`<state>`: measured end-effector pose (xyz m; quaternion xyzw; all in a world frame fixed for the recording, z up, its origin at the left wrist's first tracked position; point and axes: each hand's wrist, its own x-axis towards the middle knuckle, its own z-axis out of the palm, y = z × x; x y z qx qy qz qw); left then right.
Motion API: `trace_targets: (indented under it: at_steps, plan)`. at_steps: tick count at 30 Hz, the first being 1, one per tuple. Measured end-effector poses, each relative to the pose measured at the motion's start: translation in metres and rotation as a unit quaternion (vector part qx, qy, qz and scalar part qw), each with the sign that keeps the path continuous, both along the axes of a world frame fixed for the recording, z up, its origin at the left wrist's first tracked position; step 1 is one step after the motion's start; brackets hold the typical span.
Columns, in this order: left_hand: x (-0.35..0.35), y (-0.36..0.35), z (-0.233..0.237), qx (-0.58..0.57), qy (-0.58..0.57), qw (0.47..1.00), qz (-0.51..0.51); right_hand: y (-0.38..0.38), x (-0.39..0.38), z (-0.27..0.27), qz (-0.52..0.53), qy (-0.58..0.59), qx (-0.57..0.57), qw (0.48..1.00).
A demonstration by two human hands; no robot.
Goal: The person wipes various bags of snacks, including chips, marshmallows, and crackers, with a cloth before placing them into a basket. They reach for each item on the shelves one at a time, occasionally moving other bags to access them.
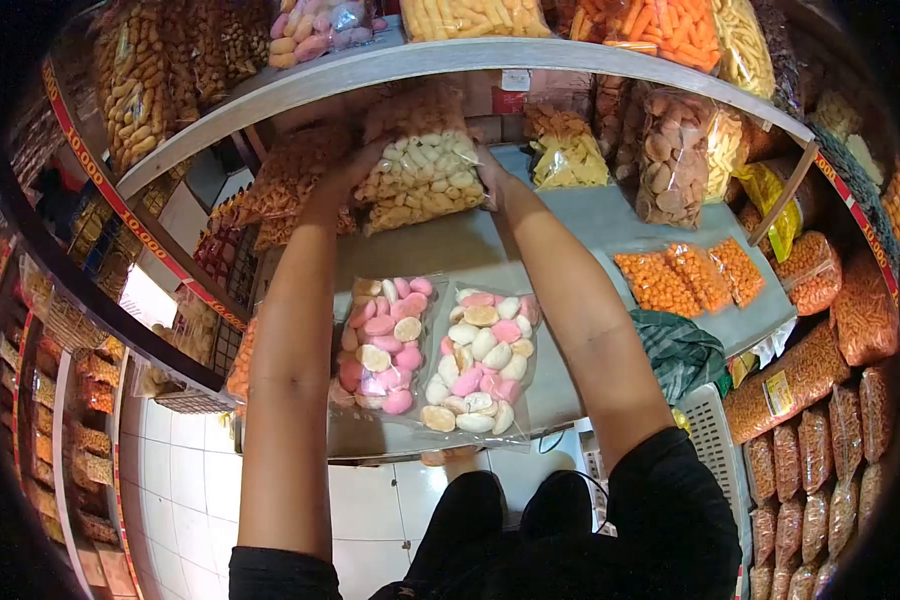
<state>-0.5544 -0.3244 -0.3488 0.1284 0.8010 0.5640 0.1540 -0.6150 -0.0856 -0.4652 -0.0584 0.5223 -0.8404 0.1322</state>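
Note:
Both my arms reach forward over the grey table to a clear bag of pale puffed snacks point(425, 165). My left hand point(362, 168) grips the bag's left side, its fingers partly hidden. At the right side, my right hand point(491, 178) holds the bag's edge. Nearer to me, between my forearms, lie two clear bags of pink and white crackers, a left cracker bag point(382, 340) and a right cracker bag point(480, 355). Beside my left hand stands a bag of brownish snacks point(295, 180).
A shelf edge point(450, 62) curves above my hands, with snack bags on it. Orange snack packets point(685, 275) lie on the table's right. A yellow chip bag point(567, 150) sits farther back. A dark green cloth point(675, 355) and a white basket point(712, 430) are near my right elbow.

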Motion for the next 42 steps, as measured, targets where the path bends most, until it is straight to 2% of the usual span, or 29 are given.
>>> trace_targets:
  at_steps: [3,6,9,15,18,21,22,25,27,29,30,31,33,34,35,37,38,39,40,42]
  plan:
    - [-0.078,-0.015,-0.061,0.070,0.078,0.994,-0.033,0.004,0.016,0.006,-0.037,0.008,0.014,0.999]
    - [-0.064,-0.009,-0.066,0.096,0.092,0.990,-0.040,0.016,0.016,0.005,-0.051,-0.014,0.010,0.999]
    - [-0.010,0.009,-0.039,0.039,0.139,0.989,0.032,0.025,0.051,0.025,-0.082,-0.017,0.052,0.995]
    - [0.039,0.026,-0.016,0.108,0.060,0.990,-0.066,0.034,0.136,0.062,-0.167,0.037,0.077,0.982]
    - [0.062,0.040,-0.004,0.058,0.047,0.995,-0.066,0.041,0.185,0.079,-0.171,0.073,0.056,0.981]
    - [0.128,0.052,0.016,0.044,0.087,0.992,-0.083,0.066,0.219,0.076,-0.225,0.058,0.097,0.968]
    - [0.144,0.057,0.023,0.048,0.098,0.991,-0.083,0.059,0.252,0.088,-0.245,0.059,0.099,0.963]
    - [0.183,0.063,0.042,0.025,-0.007,0.985,-0.173,0.067,0.311,0.096,-0.232,0.043,0.112,0.965]
    - [0.186,0.071,0.042,-0.020,0.023,0.984,-0.178,0.083,0.334,0.084,-0.233,0.043,0.084,0.968]
    - [0.221,0.080,0.050,0.002,0.002,0.975,-0.220,0.074,0.387,0.095,-0.251,0.072,0.056,0.964]
    - [0.235,0.084,0.055,-0.001,0.016,0.971,-0.238,0.069,0.417,0.104,-0.284,0.042,0.090,0.954]
    - [0.267,0.085,0.066,-0.040,0.102,0.975,-0.195,0.081,0.418,0.095,-0.322,0.066,0.077,0.941]
    - [0.277,0.100,0.071,-0.009,0.078,0.955,-0.285,0.086,0.455,0.099,-0.331,0.070,0.057,0.939]
    - [0.308,0.102,0.081,-0.026,0.120,0.959,-0.256,0.086,0.479,0.107,-0.372,0.063,0.100,0.921]
    - [0.310,0.112,0.084,-0.031,0.125,0.947,-0.294,0.101,0.483,0.099,-0.362,0.084,0.084,0.925]
    - [0.338,0.127,0.086,-0.016,0.175,0.941,-0.288,0.137,0.499,0.091,-0.359,0.135,0.086,0.919]
    - [0.346,0.139,0.083,0.039,0.198,0.929,-0.309,0.124,0.535,0.107,-0.386,0.166,0.086,0.903]
    - [0.356,0.151,0.085,0.050,0.172,0.919,-0.351,0.136,0.555,0.112,-0.393,0.138,0.082,0.905]
    - [0.358,0.166,0.085,0.017,0.166,0.917,-0.361,0.140,0.581,0.118,-0.402,0.135,0.072,0.903]
    - [0.374,0.190,0.076,0.023,0.144,0.908,-0.392,0.150,0.629,0.124,-0.429,0.125,0.088,0.890]
